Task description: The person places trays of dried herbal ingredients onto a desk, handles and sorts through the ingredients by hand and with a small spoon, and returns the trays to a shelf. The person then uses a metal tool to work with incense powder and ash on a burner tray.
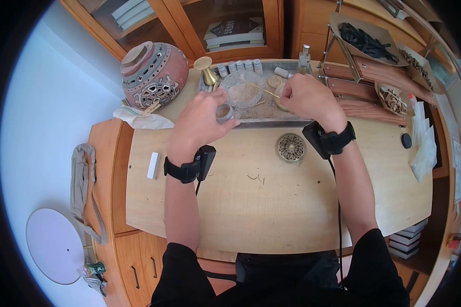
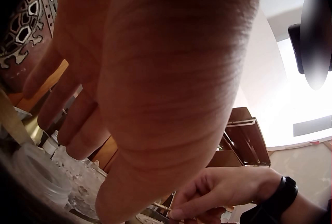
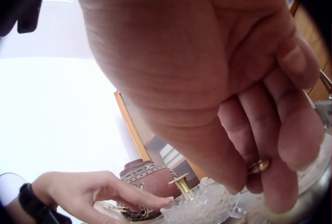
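Observation:
My right hand (image 1: 312, 100) pinches a thin brass stick (image 1: 264, 90) between thumb and fingers; it slants left over a clear glass bowl (image 1: 230, 103) of pale powder. In the right wrist view its golden knob (image 3: 259, 166) shows between the fingers. My left hand (image 1: 198, 120) has its fingers extended and thumb spread beside a small clear jar (image 1: 224, 112) at the tray's left front. That jar (image 2: 41, 174) stands below the fingers in the left wrist view, and the hand does not grip it. Under my right hand, a round container is partly hidden.
Bowl and jar stand in a grey tray (image 1: 271, 123) with small bottles (image 1: 241, 67), a brass stand (image 1: 203, 64) and a glass bottle (image 1: 304, 59). A pierced vase (image 1: 159, 74) is left, a wooden rack (image 1: 369, 77) right, an openwork brass lid (image 1: 290, 148) in front.

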The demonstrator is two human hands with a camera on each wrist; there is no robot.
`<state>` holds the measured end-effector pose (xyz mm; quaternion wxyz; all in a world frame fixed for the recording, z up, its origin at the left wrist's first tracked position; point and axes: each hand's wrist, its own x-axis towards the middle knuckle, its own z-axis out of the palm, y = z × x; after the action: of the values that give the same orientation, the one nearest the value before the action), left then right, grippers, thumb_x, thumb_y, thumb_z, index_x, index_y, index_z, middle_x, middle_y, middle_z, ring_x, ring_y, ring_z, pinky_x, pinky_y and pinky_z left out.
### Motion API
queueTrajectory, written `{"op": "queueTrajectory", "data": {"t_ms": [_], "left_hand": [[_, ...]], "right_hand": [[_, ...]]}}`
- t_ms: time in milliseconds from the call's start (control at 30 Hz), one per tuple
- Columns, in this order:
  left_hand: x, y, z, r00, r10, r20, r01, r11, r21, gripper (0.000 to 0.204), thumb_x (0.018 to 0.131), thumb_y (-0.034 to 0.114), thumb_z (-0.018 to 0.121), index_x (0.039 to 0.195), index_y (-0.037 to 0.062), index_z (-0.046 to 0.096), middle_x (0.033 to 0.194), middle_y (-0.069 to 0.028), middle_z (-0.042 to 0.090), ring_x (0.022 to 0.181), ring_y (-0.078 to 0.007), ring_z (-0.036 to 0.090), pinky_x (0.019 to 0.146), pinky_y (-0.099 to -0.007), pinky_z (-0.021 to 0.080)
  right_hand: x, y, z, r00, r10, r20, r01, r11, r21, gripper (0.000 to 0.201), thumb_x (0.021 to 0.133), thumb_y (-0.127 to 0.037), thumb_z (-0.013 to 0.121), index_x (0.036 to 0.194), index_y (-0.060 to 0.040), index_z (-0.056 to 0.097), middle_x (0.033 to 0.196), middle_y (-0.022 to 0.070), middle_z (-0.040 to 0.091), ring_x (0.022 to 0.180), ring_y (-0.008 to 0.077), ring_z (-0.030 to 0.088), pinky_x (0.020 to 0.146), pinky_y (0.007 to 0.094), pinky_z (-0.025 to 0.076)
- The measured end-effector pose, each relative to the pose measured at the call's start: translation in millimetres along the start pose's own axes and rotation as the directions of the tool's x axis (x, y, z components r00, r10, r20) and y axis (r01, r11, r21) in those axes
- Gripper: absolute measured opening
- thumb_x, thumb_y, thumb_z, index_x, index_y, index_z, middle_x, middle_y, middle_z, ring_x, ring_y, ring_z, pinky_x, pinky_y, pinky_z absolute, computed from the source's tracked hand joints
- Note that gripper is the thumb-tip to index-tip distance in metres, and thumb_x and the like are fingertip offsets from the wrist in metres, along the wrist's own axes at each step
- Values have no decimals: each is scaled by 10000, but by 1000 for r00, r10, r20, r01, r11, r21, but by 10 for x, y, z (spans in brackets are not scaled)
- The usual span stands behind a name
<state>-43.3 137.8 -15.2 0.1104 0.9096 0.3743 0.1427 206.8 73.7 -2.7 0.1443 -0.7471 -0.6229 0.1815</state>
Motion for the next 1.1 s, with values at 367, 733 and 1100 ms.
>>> {"op": "queueTrajectory", "data": {"t_ms": [367, 733, 1100], "left_hand": [[4, 10, -8, 999, -31, 19, 31, 999, -11, 602, 746, 235, 844, 1224, -93, 679, 1383, -279, 613, 1199, -425, 641, 1026, -424, 508], [5, 0, 0, 1000, -12, 9, 12, 1000, 7, 605, 756, 243, 838, 1230, -94, 674, 1393, -267, 611, 1197, -416, 643, 1018, -421, 513], [2, -7, -1, 1000, -19, 23, 19, 1000, -3, 594, 756, 243, 842, 1216, -96, 677, 1390, -275, 610, 1199, -427, 637, 1024, -425, 507]], "right_hand": [[-18, -15, -20, 1000, -1, -1, 1, 1000, 5, 160, 817, -143, 714, 915, -48, 797, 990, 199, 755, 987, 370, 723, 880, 445, 580], [-37, -15, -31, 1000, 8, -21, -7, 1000, 29, 153, 791, -141, 733, 894, -51, 800, 946, 197, 756, 932, 367, 732, 848, 444, 586], [-81, -43, -61, 931, -95, -352, 132, 988, 84, 147, 808, -170, 759, 883, -51, 801, 900, 188, 753, 897, 363, 733, 817, 450, 588]]}}
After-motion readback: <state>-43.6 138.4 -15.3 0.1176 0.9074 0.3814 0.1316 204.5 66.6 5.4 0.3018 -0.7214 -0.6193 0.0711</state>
